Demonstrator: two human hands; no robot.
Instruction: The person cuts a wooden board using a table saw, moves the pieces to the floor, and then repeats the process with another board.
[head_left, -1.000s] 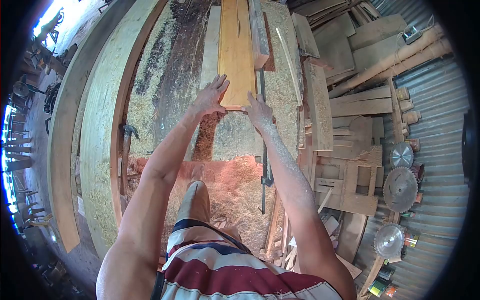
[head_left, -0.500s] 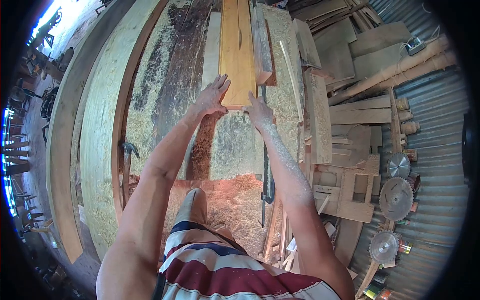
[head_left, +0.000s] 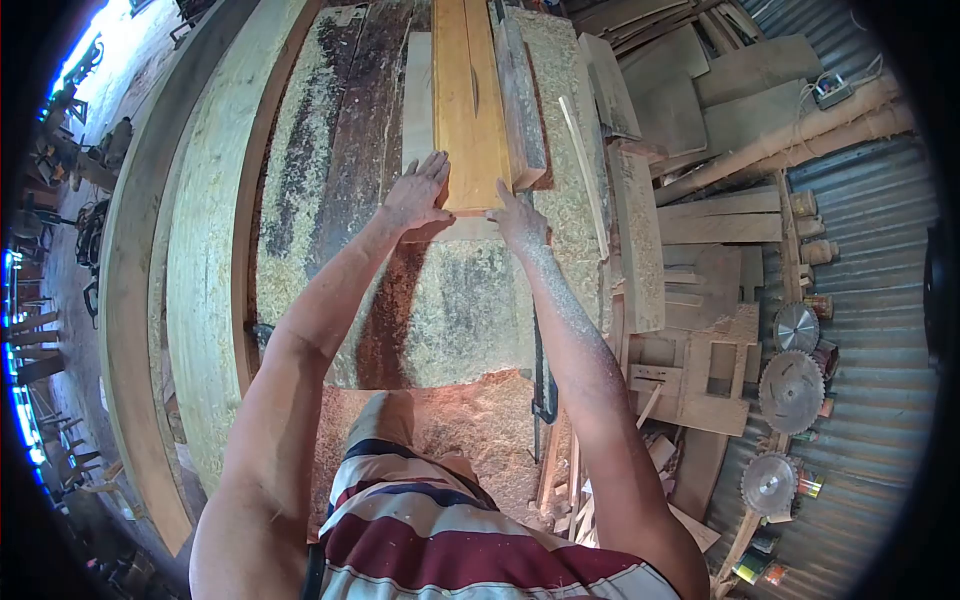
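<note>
L hand point(head_left: 414, 203) & R hand point(head_left: 519, 224) touch board point(head_left: 464, 135) lying btwn & fwd.

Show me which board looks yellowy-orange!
The long board whose near corners meet the left hand and right hand; the other boards, like the far-left ones, look paler.

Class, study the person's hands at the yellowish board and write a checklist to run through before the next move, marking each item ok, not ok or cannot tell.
1. Left hand on the board: ok; it is at the near left corner.
2. Right hand on the board: ok; it is at the near right corner.
3. Board lined up beside the wood block: ok; whether they touch all along is unclear.
4. Table swept: not ok; sawdust lies across it.
5. Clamp tight: cannot tell.
6. Dark streak in the board identified: cannot tell; too small to make out.
</note>
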